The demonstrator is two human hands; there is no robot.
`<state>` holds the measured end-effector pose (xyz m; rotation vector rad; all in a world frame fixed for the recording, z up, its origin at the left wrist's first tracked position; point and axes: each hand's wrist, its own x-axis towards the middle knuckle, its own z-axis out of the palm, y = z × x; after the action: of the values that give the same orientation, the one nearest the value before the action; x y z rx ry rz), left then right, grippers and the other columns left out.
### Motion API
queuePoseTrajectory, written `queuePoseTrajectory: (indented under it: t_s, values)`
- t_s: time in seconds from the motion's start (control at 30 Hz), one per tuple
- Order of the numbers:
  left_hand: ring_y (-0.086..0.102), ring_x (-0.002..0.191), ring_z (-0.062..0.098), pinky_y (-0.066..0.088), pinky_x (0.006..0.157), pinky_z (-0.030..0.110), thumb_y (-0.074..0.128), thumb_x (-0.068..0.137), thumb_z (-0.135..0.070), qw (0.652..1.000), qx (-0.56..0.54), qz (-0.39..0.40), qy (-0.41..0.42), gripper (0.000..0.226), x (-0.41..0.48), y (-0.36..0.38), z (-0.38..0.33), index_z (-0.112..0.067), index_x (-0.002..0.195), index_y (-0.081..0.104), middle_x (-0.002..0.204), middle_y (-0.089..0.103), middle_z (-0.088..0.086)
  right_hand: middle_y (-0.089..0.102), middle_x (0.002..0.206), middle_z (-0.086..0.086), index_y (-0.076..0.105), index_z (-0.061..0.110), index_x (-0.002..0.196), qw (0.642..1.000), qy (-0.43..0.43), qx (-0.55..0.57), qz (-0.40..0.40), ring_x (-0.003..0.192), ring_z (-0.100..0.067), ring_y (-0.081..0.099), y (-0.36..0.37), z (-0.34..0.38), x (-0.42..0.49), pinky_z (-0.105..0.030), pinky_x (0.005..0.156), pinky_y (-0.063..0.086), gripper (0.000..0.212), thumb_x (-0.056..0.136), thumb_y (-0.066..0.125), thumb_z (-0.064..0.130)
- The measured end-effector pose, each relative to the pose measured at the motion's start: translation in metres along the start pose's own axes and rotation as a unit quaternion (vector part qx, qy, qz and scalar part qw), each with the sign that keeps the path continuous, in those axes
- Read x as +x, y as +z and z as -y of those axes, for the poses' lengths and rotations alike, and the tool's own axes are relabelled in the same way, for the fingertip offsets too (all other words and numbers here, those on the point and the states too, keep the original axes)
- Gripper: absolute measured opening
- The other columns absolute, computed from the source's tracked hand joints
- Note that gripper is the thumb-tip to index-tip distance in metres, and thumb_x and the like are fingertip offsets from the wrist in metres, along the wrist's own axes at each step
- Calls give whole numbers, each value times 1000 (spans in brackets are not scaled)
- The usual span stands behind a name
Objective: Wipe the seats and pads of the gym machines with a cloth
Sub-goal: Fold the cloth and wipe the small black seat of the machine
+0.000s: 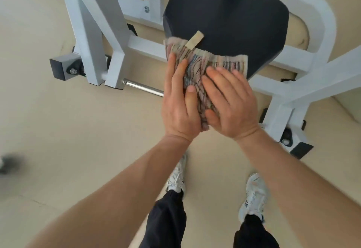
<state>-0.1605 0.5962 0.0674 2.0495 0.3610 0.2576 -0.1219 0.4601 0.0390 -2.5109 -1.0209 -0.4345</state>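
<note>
Task judged early: the cloth (199,62) is laid over the near edge of the black seat (234,17), most of the seat is not yet reached, and other pads are not seen. The left hand (177,111) is pressed flat on the cloth's left side, fingers straight. The right hand (230,107) is spread flat on its right side, with cloth showing between the 2 hands

— Any lettering to read?
— None. The tan tag (194,39) on the cloth (197,66) looks blank (blurred, though), and the marks on the right shoe (254,195) are too small to tell.
</note>
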Motion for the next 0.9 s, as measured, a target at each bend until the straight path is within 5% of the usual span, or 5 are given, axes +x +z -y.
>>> queuePoseTrajectory:
  t_s: [0.13,0.37,0.53,0.63,0.9]
  values:
    - [37,145,28,30,120,34,36,98,-18,995,30,-70,-62,49,-11,13,-16,1,140,51,154,37,21,58,143,-18,60,2,136,999,-4,47,21,135,-34,53,3,-35,12,-49,114,38,73,102,14,47]
    - [40,143,44,35,119,45,38,98,-28,955,178,116,206,54,41,-36,34,6,136,57,149,45,29,49,144,-30,57,-12,131,917,349,121,-148,141,-46,39,20,68,10,-58,114,32,60,103,25,30]
    - [24,153,34,28,120,33,31,101,-37,921,266,196,206,59,61,-48,24,-6,150,45,160,36,16,28,158,-28,34,-14,147,818,506,203,-182,151,-38,23,15,114,33,-53,121,27,59,100,36,21]
    - [21,153,32,22,125,47,39,104,-34,900,318,218,206,55,40,-36,4,-8,152,42,161,34,14,16,166,-18,14,-5,157,729,576,312,-199,154,-22,20,9,104,38,-39,123,26,66,104,31,31]
    - [-6,156,20,0,127,41,-1,101,-53,783,425,402,210,67,86,1,-32,-24,162,-1,170,-3,1,33,162,-2,12,24,160,526,625,535,-215,143,-14,40,7,30,45,-35,120,35,62,104,31,40]
